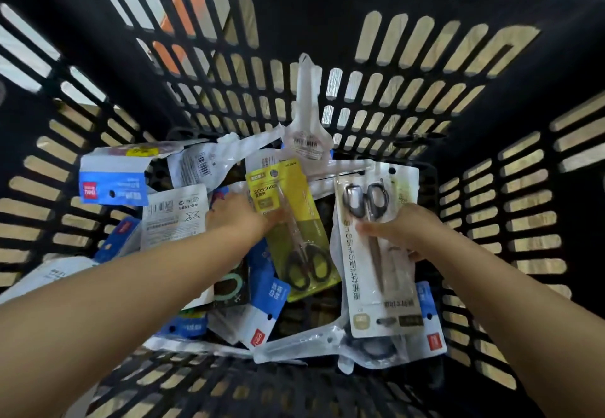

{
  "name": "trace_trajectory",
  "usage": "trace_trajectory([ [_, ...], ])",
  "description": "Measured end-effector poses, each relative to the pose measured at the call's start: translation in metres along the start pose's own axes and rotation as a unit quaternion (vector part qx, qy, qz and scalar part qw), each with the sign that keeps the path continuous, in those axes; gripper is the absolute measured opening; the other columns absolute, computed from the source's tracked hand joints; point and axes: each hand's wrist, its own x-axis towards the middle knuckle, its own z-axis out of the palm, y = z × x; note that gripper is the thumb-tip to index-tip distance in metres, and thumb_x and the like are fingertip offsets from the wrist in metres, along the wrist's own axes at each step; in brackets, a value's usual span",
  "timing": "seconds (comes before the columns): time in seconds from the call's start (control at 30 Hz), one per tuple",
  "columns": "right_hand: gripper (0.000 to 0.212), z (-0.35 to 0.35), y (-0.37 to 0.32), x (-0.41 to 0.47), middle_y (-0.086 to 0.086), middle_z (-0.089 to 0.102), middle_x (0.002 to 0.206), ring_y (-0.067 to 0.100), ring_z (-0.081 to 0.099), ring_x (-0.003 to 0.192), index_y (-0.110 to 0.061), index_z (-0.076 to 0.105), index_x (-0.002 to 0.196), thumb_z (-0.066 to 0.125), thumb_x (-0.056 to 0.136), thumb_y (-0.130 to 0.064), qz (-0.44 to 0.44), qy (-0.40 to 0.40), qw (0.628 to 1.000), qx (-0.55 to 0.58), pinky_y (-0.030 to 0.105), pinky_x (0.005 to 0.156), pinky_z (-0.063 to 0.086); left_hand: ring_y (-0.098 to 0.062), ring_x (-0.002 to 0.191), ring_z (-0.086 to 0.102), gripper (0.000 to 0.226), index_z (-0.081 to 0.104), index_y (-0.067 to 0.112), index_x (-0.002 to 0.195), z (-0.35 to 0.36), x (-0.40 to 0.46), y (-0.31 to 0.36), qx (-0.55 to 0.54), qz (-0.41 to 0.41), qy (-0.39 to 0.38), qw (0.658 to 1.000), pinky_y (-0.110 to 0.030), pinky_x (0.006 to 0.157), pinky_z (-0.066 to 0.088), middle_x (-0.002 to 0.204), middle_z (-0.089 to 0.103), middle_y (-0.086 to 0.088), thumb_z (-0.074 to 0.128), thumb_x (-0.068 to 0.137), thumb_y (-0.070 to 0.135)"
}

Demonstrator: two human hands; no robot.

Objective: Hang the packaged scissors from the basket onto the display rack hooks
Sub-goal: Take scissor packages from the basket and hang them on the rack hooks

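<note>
Two bare arms reach down into a black slotted basket (491, 57) that holds a loose heap of packaged scissors, and with no rack or hook in view the job looks to be at the picking stage, hanging not yet begun and most of the stock left to move. The right hand (404, 231) grips a white pack (376, 254) of dark-handled scissors, thumb across its face and fingers curled behind its right edge. Just beside it the left hand (237, 217) lies on the pile, its fingers at the left edge of a yellow pack (294, 217); whether they pinch it or only touch cannot be told. Farther in, a clear pack (306, 106) leans upright against the far wall, blue packs (113, 181) scattered to the left
</note>
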Motion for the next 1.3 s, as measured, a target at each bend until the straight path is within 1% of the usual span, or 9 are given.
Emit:
trace_trajectory([
  [0.1,0.05,0.0,-0.001,0.0,0.0,0.05,0.077,0.012,0.049,0.068,-0.013,0.046,0.089,0.071,0.074,-0.054,0.001,0.011,1.0,0.018,0.03,0.065,0.049,-0.031,0.11,0.055,0.052,0.061,0.022,0.106,-0.002,-0.001,0.001,-0.018,0.0,-0.06,0.998,-0.037,0.089,0.047,0.117,0.06,-0.009,0.063,0.076,0.063],
  [0.23,0.058,0.002,-0.004,0.001,0.001,0.058,0.09,0.017,0.056,0.079,-0.011,0.053,0.104,0.077,0.069,-0.05,-0.02,0.049,0.994,0.092,0.025,0.052,0.038,-0.03,0.11,0.056,0.055,0.063,0.023,0.112,-0.003,-0.001,-0.001,-0.023,0.017,-0.069,0.997,-0.04,0.091,0.048,0.118,0.06,-0.01,0.061,0.076,0.064],
  [0.4,0.074,0.006,-0.008,0.002,0.009,0.057,0.118,0.027,0.057,0.104,-0.005,0.047,0.124,0.08,0.069,-0.043,-0.035,0.069,0.986,0.148,0.03,0.073,0.047,-0.023,0.087,0.059,0.055,0.064,0.023,0.107,0.003,-0.01,-0.007,0.037,0.07,-0.089,0.993,-0.03,0.067,0.043,0.099,0.064,-0.003,0.053,0.078,0.069],
  [0.5,0.073,0.009,-0.007,0.002,0.009,0.055,0.118,0.024,0.056,0.096,-0.004,0.044,0.125,0.078,0.072,-0.041,-0.041,0.07,0.985,0.15,0.025,0.058,0.041,-0.022,0.088,0.059,0.054,0.062,0.023,0.112,0.008,-0.013,-0.005,0.052,0.062,-0.096,0.992,-0.029,0.069,0.046,0.106,0.064,-0.002,0.057,0.079,0.066],
  [0.67,0.07,0.01,-0.009,-0.001,0.008,0.052,0.109,0.02,0.051,0.086,-0.003,0.041,0.126,0.077,0.075,-0.036,-0.051,0.098,0.983,0.147,0.023,0.049,0.032,-0.023,0.091,0.061,0.049,0.064,0.017,0.112,0.006,-0.013,-0.001,-0.113,0.008,-0.117,0.987,-0.032,0.081,0.05,0.108,0.066,-0.005,0.072,0.076,0.049],
  [0.83,0.074,0.012,-0.014,-0.003,0.013,0.05,0.123,0.029,0.052,0.108,-0.001,0.038,0.129,0.077,0.075,-0.033,-0.059,0.188,0.972,0.129,0.031,0.075,0.043,-0.026,0.096,0.064,0.025,0.06,0.016,0.101,0.0,-0.011,-0.001,-0.282,-0.018,-0.134,0.95,-0.036,0.078,0.054,0.105,0.065,-0.008,0.071,0.082,0.028],
  [0.93,0.069,0.01,-0.017,-0.005,0.005,0.052,0.112,0.022,0.053,0.098,-0.002,0.036,0.131,0.074,0.079,-0.027,-0.054,0.158,0.97,0.178,0.03,0.072,0.043,-0.026,0.092,0.064,0.003,0.057,0.017,0.091,-0.006,-0.01,0.005,-0.343,-0.007,-0.13,0.93,-0.037,0.078,0.053,0.102,0.064,-0.009,0.06,0.092,0.018],
  [1.17,0.016,-0.002,-0.012,-0.037,0.005,0.053,0.092,0.022,0.05,0.082,-0.007,0.05,0.107,0.054,0.091,-0.011,-0.06,0.182,0.958,0.212,0.031,0.067,0.037,-0.029,0.094,0.064,0.009,0.059,0.013,0.101,-0.03,-0.037,0.026,-0.354,0.004,-0.145,0.924,-0.04,0.08,0.055,0.1,0.065,-0.011,0.052,0.096,0.013],
  [1.3,0.01,-0.026,-0.02,-0.091,0.005,0.058,0.097,0.023,0.055,0.088,-0.014,0.052,0.1,0.057,0.091,-0.014,-0.056,0.151,0.957,0.242,0.033,0.072,0.043,-0.028,0.096,0.063,0.007,0.061,0.018,0.097,-0.072,-0.076,0.028,-0.344,0.003,-0.147,0.927,-0.038,0.081,0.052,0.101,0.066,-0.011,0.054,0.096,0.019],
])
